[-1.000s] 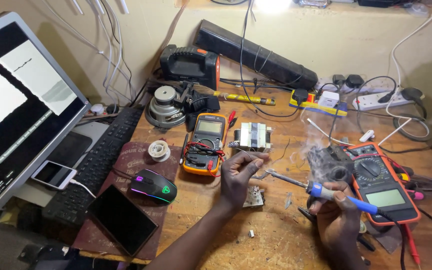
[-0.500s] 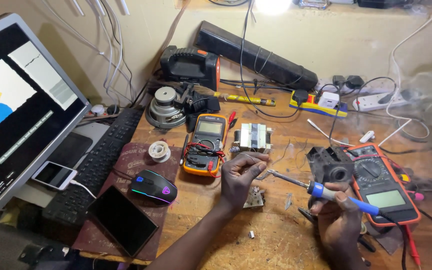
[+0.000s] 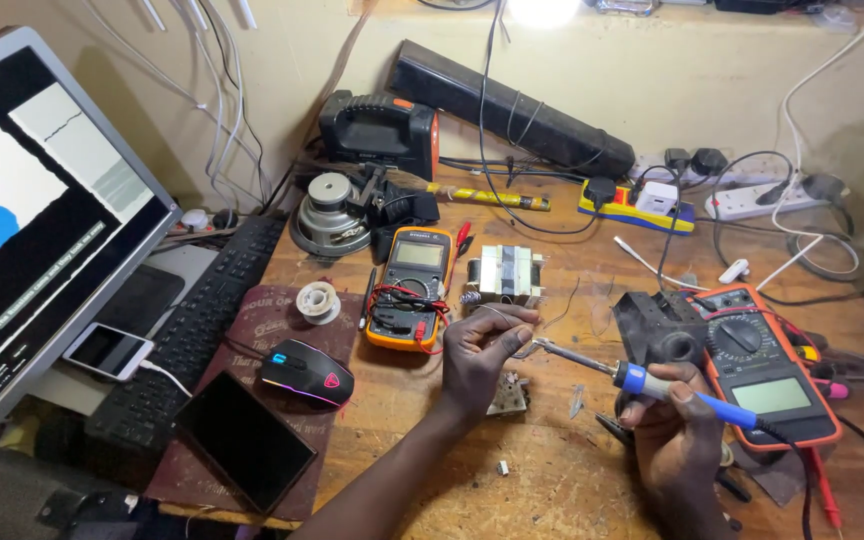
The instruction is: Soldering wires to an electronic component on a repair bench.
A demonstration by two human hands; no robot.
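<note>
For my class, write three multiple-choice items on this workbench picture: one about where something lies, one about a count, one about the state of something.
1. Where is the computer mouse?
A. left of the left hand
B. on the keyboard
C. behind the power strip

2. How many orange-cased meters lie on the bench?
A. one
B. two
C. four

3. What is the state of the monitor?
A. switched off
B. face down
C. lit, showing a picture

Answers:
1 A, since the mouse sits on a dark mat left of that hand.
2 B: one small meter and one large meter near the right hand, which grips a soldering iron.
3 C, as its screen glows with shapes.
</note>
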